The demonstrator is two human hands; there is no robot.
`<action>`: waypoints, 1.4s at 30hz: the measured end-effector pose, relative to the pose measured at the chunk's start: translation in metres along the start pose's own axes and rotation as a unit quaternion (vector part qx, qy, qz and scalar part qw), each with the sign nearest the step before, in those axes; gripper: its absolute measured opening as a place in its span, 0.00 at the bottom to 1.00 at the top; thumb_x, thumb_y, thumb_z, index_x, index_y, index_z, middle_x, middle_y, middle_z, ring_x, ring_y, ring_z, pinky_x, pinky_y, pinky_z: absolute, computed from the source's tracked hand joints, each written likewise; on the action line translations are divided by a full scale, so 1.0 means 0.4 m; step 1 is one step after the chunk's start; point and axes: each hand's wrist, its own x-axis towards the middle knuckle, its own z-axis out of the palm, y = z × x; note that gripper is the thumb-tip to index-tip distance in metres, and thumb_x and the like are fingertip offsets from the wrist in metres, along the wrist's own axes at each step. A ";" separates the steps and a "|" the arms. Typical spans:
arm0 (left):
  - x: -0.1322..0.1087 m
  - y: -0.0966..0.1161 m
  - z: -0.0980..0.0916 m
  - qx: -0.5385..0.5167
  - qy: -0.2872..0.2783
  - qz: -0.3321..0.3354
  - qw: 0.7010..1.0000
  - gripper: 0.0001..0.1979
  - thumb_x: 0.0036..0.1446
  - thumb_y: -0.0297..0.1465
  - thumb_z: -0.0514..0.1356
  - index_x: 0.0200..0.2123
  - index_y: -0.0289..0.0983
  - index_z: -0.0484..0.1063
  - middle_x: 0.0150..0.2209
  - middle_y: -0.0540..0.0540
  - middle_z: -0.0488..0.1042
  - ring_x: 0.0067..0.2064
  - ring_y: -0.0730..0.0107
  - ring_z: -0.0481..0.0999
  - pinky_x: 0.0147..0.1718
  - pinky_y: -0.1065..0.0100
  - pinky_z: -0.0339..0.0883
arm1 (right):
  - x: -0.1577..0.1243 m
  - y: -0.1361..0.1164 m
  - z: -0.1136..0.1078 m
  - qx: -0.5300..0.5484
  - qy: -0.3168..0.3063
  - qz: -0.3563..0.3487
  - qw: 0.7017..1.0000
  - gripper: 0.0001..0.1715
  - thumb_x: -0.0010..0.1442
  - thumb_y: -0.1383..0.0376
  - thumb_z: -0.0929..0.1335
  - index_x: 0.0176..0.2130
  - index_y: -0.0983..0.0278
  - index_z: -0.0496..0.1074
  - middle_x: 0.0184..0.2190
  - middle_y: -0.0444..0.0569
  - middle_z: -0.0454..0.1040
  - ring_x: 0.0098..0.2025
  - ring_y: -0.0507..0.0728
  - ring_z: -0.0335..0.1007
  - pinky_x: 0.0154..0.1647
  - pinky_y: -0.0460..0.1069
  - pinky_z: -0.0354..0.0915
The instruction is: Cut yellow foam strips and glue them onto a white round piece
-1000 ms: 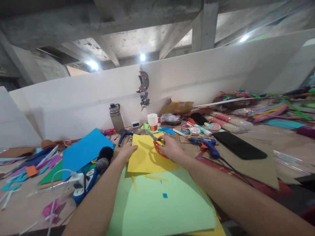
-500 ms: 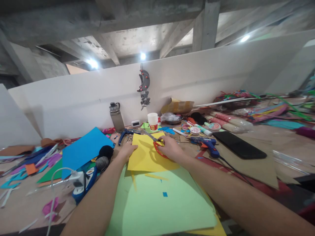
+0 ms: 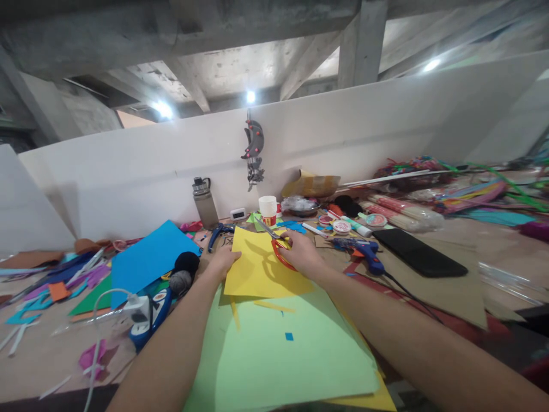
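Observation:
My left hand (image 3: 225, 258) pinches the left edge of a yellow sheet of paper (image 3: 257, 274), thumb on top. In my right hand (image 3: 302, 252) is a pair of scissors (image 3: 279, 247) with red-orange handles, its blades pointing up and left above the sheet. The scissors cast a shadow on the yellow paper. Under its near edge lies a larger pale green sheet (image 3: 274, 369), bearing thin yellow strips (image 3: 274, 306) and a small blue paper square (image 3: 289, 336).
A blue glue gun (image 3: 364, 252) and a black phone (image 3: 418, 252) lie at the right. Behind stand a paper cup (image 3: 268, 207) and a grey bottle (image 3: 205, 203). Left are a blue sheet (image 3: 150, 257), black yarn ball (image 3: 186, 262) and power strip (image 3: 150, 326).
The scissors have lifted and tilted slightly over the yellow sheet, and their shadow now falls clearly on it. My left hand keeps its hold on the sheet's left edge.

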 end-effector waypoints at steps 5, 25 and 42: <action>-0.007 0.009 0.003 -0.023 0.011 -0.001 1.000 0.13 0.49 0.19 0.57 0.39 0.31 0.75 0.25 0.40 0.79 0.25 0.58 0.79 0.26 0.63 0.74 | 0.002 0.003 0.001 -0.002 -0.001 0.004 1.000 0.19 0.51 0.62 0.68 0.44 0.63 0.73 0.40 0.52 0.75 0.39 0.59 0.70 0.36 0.48 0.60; 0.000 -0.003 -0.001 -0.095 -0.048 -0.034 0.994 0.13 0.49 0.19 0.59 0.40 0.29 0.73 0.28 0.37 0.79 0.30 0.56 0.81 0.32 0.60 0.76 | 0.000 0.004 -0.005 -0.009 -0.012 0.019 1.000 0.20 0.52 0.61 0.68 0.45 0.63 0.73 0.42 0.53 0.75 0.41 0.59 0.70 0.35 0.48 0.61; 0.005 -0.009 0.003 -0.077 -0.021 -0.037 0.996 0.14 0.47 0.20 0.62 0.40 0.32 0.74 0.28 0.40 0.79 0.32 0.56 0.81 0.32 0.61 0.75 | 0.004 0.013 0.003 -0.033 -0.010 -0.012 0.999 0.20 0.51 0.62 0.68 0.45 0.63 0.72 0.44 0.52 0.74 0.45 0.59 0.68 0.40 0.48 0.60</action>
